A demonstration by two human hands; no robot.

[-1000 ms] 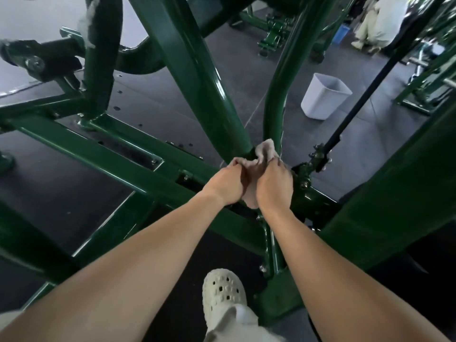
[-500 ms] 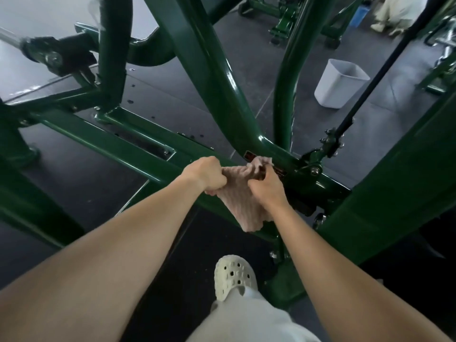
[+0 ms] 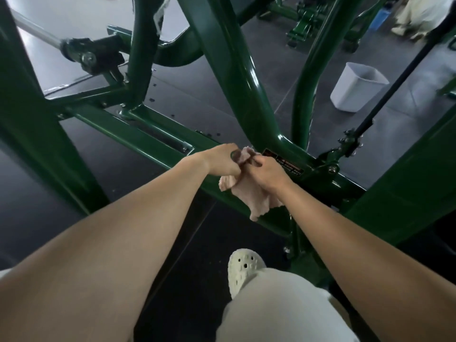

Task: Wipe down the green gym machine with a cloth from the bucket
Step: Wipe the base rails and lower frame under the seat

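Head view: a pale pink cloth (image 3: 249, 193) is held bunched between both hands just left of the warning label (image 3: 283, 162), which is stuck on the low slanting bar of the green gym machine (image 3: 232, 70). The upper part of the cloth is gripped by the left hand (image 3: 223, 160), fingers curled round it, and the fabric next to it is pinched by the right hand (image 3: 267, 172), whose knuckles lie against the label's left edge. The loose lower end of the cloth hangs below and left of the label, draped in front of the bar (whether it is pressed to the paint cannot be told). A thick green tube rises from just above the label, and a thinner curved one from just beside it on the right. A white bucket (image 3: 355, 87) stands upright on the dark floor (image 3: 202, 85), well apart from the label, up and to the right; its contents cannot be made out. Well below the label, a cream perforated shoe (image 3: 243, 267) and a pale trouser leg (image 3: 283, 307) are seen.
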